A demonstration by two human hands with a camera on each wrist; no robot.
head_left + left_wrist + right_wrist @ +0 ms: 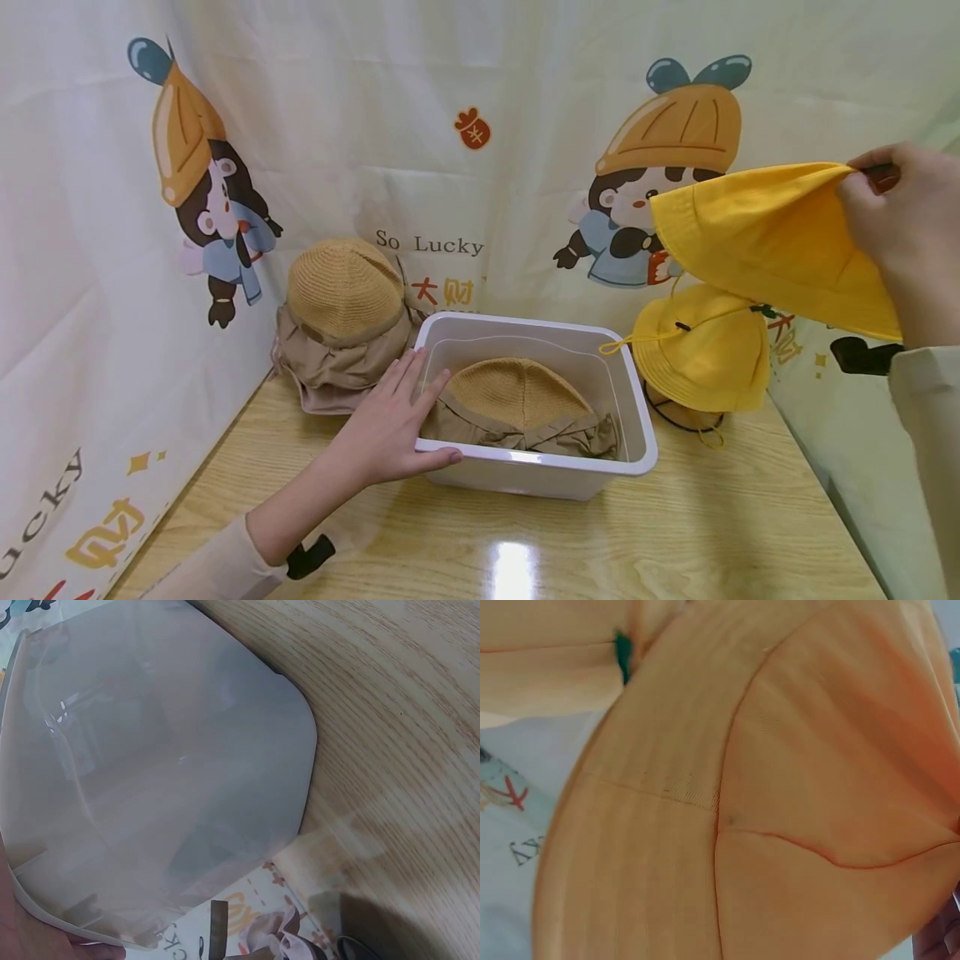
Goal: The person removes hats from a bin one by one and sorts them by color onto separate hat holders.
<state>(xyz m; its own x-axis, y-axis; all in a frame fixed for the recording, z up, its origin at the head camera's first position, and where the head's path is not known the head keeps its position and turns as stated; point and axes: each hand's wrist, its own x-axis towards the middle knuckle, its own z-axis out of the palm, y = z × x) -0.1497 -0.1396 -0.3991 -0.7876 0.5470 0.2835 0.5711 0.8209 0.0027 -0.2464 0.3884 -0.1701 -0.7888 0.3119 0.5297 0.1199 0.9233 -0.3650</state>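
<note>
In the head view my right hand (911, 217) pinches a yellow bucket hat (772, 233) by its crown, up in the air at the right. The hat's stitched brim (645, 795) and crown fill the right wrist view. My left hand (393, 421) rests on the near left corner of a whitish plastic bin (525, 479), fingers straight over the left rim and thumb along the front rim. Inside the bin lies a tan woven hat (517, 392) with a brown cloth brim. The bin's outer wall (172, 765) takes up much of the left wrist view.
Behind the bin's left side, a similar tan hat (345, 292) with brown cloth brim sits stacked. More yellow hats (705, 354) with a cord sit on a dark wire stand (656, 408) at the right. A printed curtain (360, 117) surrounds the wooden table (637, 542).
</note>
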